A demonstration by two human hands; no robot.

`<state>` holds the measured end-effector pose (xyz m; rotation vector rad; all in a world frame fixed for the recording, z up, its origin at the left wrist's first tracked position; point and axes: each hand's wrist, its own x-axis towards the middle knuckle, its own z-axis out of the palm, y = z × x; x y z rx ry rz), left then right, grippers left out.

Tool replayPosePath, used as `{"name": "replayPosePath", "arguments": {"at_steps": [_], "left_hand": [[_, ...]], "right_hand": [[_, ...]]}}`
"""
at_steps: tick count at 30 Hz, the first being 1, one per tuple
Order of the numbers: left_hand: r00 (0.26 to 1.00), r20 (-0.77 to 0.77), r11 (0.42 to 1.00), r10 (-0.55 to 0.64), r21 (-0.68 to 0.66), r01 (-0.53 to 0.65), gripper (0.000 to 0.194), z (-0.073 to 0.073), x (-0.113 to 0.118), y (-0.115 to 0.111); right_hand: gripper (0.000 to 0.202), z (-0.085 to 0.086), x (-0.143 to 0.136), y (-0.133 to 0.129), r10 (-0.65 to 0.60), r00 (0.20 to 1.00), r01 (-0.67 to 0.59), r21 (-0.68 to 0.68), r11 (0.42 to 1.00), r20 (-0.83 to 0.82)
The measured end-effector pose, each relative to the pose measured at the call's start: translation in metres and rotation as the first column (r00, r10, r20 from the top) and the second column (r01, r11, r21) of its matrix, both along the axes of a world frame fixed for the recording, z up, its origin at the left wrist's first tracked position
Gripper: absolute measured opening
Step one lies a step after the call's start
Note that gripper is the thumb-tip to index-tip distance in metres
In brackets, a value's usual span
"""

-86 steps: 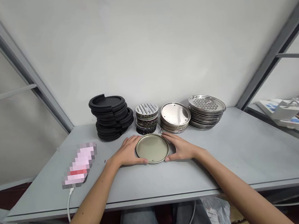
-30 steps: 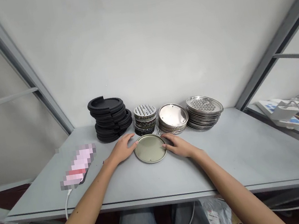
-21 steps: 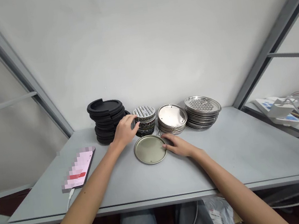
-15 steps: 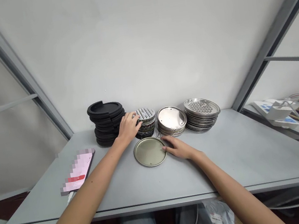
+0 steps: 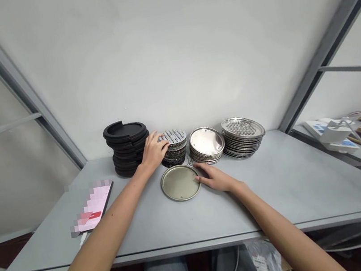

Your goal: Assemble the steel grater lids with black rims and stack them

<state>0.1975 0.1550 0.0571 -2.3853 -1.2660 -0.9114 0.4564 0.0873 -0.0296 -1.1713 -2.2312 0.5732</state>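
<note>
A shallow round metal plate lies flat on the grey table. My right hand is at its right edge, thumb on the rim, fingers apart. My left hand is at the left side of a stack of perforated discs, its fingers spread and curved beside the top disc; whether they touch it I cannot tell. To the left stands a stack of thick black rings. Shiny round plates are stacked right of the perforated discs, and wider patterned plates are piled further right.
A phone with a cable lies on the table at the left. Small metal wire pieces sit behind the plate. A side shelf at the right holds a white device, cables and yellowish strips.
My left hand has shifted very slightly to the left and up, fingers still spread. My right hand remains at the plate's rim.
</note>
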Motion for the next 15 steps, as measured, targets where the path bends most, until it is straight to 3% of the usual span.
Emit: {"name": "replayPosePath", "arguments": {"at_steps": [11, 15], "left_hand": [[0.993, -0.101, 0.994, -0.06, 0.089, 0.069, 0.026, 0.0009, 0.0062, -0.0027], [0.998, -0.045, 0.986, -0.039, 0.158, 0.046, 0.026, -0.0037, 0.0073, -0.0009]], "right_hand": [[0.052, 0.0014, -0.0006, -0.001, 0.009, 1.0, -0.009, 0.002, 1.0, -0.003], [0.044, -0.0001, 0.0001, 0.0012, 0.057, 0.998, -0.056, 0.032, 0.998, -0.01]]}}
